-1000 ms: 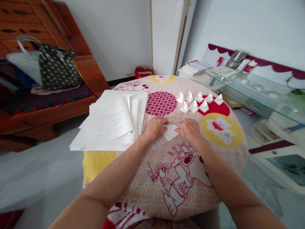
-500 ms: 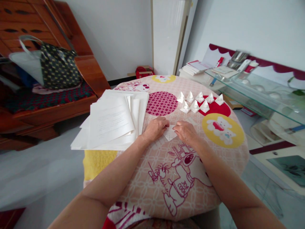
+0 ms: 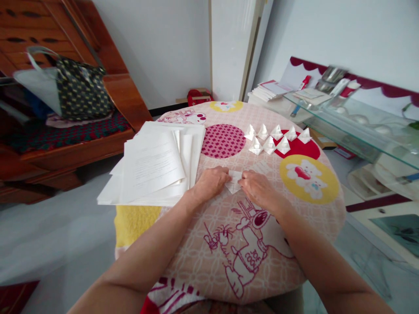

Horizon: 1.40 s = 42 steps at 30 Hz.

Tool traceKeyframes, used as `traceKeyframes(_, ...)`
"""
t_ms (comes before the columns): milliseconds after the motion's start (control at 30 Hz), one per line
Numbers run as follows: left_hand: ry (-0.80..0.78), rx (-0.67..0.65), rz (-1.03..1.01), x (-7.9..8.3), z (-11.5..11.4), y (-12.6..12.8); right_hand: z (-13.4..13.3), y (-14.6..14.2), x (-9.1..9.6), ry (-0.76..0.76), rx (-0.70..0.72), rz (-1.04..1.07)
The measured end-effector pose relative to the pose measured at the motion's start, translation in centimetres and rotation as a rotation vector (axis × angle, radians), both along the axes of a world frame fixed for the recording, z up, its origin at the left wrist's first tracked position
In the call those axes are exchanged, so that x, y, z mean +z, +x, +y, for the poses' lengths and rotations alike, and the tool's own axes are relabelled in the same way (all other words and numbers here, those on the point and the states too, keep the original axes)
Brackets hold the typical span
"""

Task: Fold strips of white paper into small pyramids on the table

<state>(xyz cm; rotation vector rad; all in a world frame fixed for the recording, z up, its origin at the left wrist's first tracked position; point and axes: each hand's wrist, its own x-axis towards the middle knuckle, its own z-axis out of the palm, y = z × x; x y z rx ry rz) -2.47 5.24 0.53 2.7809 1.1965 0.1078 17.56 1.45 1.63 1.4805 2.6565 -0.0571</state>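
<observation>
A small folded piece of white paper point(image 3: 234, 179) lies near the middle of the round table, its lower corner pointing toward me. My left hand point(image 3: 214, 179) pinches its left edge, and my right hand point(image 3: 257, 186) pinches the right edge. The fingertips partly cover both sides of the paper. Beyond my right hand, several folded white paper shapes point(image 3: 269, 145) stand upright in two rows. To the left of my left hand is a stack of white sheets point(image 3: 153, 165), the top one printed with text.
A patterned tablecloth point(image 3: 196, 261) covers the table. On the right stands a glass shelf point(image 3: 353, 131) holding cups and papers. A wooden bench point(image 3: 72, 148) with a dark patterned bag point(image 3: 81, 91) is at the left. A white cabinet point(image 3: 229, 48) stands behind.
Both hands have shifted slightly toward me, the fingers now lower along the paper's sides. More of the folded paper's upper part shows between them. The view has turned a little.
</observation>
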Motion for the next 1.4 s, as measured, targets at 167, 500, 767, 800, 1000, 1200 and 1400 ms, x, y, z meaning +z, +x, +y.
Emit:
traceKeyframes(167, -0.006, -0.011, 0.042, 0.5, -0.5, -0.2, 0.3, 1.0, -0.1, -0.009, 0.008, 0.072)
traceKeyframes(500, 0.008, -0.074, 0.053, 0.2, -1.0, -0.3, 1.7, 1.6, 0.1, -0.125, -0.284, 0.517)
traceKeyframes(767, 0.021, -0.079, 0.081, 0.1, -1.0, -0.2, 3.0, -0.7, -0.8, -0.181, -0.514, 0.61)
traceKeyframes(800, 0.021, -0.079, 0.082, 0.1, -1.0, -0.2, 3.1, -1.1, -0.7, -0.192, -0.54, 0.603)
traceKeyframes(1000, 0.031, -0.069, 0.093, 0.3, -1.1, 0.0, 4.1, -1.9, -0.5, -0.427, -0.667, 0.652)
traceKeyframes(1200, 0.036, -0.073, 0.076, 0.0, -0.9, 0.0, 4.3, -0.5, 0.1, -0.475, -0.695, 0.655)
traceKeyframes(1400, 0.019, -0.067, 0.062, 0.3, -1.1, -0.1, 3.6, 2.0, 0.7, -0.527, -0.77, 0.681)
